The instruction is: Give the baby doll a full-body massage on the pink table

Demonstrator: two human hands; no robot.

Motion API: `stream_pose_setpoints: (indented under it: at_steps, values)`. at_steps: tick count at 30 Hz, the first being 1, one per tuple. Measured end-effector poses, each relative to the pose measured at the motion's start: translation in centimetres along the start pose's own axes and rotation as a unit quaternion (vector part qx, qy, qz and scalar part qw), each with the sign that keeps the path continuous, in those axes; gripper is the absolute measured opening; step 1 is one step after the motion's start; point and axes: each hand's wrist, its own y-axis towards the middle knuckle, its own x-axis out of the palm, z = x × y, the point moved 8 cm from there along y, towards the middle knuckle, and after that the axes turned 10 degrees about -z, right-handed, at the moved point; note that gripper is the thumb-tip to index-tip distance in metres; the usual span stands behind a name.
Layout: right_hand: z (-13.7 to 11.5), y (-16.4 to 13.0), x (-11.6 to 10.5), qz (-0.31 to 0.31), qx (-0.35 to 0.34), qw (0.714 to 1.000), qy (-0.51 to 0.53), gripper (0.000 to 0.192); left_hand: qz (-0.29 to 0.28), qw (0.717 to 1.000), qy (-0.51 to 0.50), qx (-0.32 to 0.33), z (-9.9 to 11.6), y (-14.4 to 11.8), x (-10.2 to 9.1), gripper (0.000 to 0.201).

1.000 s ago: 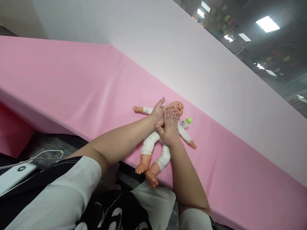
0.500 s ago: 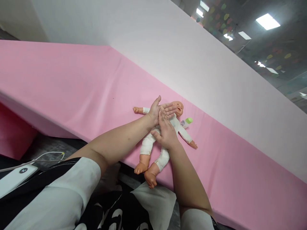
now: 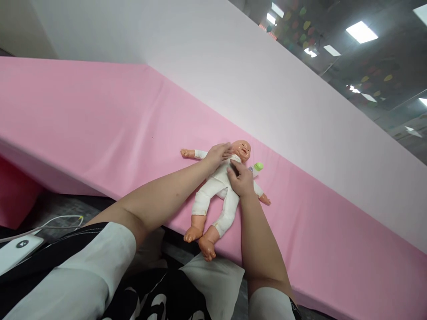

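Note:
A baby doll (image 3: 220,178) in a white cloth body lies on its back on the pink padded bench (image 3: 110,120), its head toward the wall and its feet toward me. My left hand (image 3: 218,154) rests at the doll's shoulder on the left of the view, fingers extended toward the neck. On the other side of the chest is my right hand (image 3: 242,178), its fingers bent but apart around the doll's upper side. Neither hand lifts the doll. A small bottle with a green cap (image 3: 258,166) lies beside the doll's shoulder, just past my right hand.
A white wall panel (image 3: 213,75) runs along the bench's far edge. At the lower left a white power bank (image 3: 23,249) with cables lies near my leg. A red padded block (image 3: 16,191) stands at the far left.
My hands were pressed together above the doll, left palm up under the right fingers. They have parted and turned down onto both sides of its chest.

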Motion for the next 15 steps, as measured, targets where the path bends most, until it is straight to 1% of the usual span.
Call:
stream_pose_setpoints:
  at_steps: [1, 3, 5, 7, 9, 12, 13, 15]
  values:
    - [1.2, -0.2, -0.3, 0.024, 0.02, 0.999, 0.016, 0.051, 0.003, 0.996, 0.083, 0.019, 0.0, 0.0, -0.3, 0.035]
    - [3.0, -0.4, -0.4, 0.057, 0.05, 0.996, 0.048, 0.047, -0.009, 0.971, 0.235, 0.041, -0.2, -0.2, -0.3, 0.022]
    - [3.9, -0.6, 0.0, 0.071, 0.061, 0.993, 0.07, 0.045, -0.019, 0.943, 0.328, 0.051, -0.6, -0.4, -0.3, 0.014]
    - [3.9, -0.8, 0.5, 0.08, 0.052, 0.993, 0.076, 0.043, -0.022, 0.933, 0.354, 0.06, -0.8, -0.7, -0.3, 0.012]
    - [3.4, -1.2, 0.9, 0.087, 0.033, 0.993, 0.07, 0.041, -0.031, 0.936, 0.344, 0.071, -0.8, -1.0, -0.4, 0.016]
    - [2.4, -2.1, 1.1, 0.08, -0.004, 0.995, 0.059, 0.039, -0.063, 0.937, 0.334, 0.084, -0.5, -1.5, -0.3, 0.019]
    - [2.1, -2.4, 1.1, 0.074, -0.013, 0.996, 0.057, 0.038, -0.07, 0.931, 0.349, 0.086, -0.4, -1.7, -0.4, 0.02]
    - [1.6, -2.8, 0.9, 0.058, -0.025, 0.997, 0.053, 0.038, -0.073, 0.908, 0.403, 0.088, -0.1, -1.8, -0.5, 0.023]
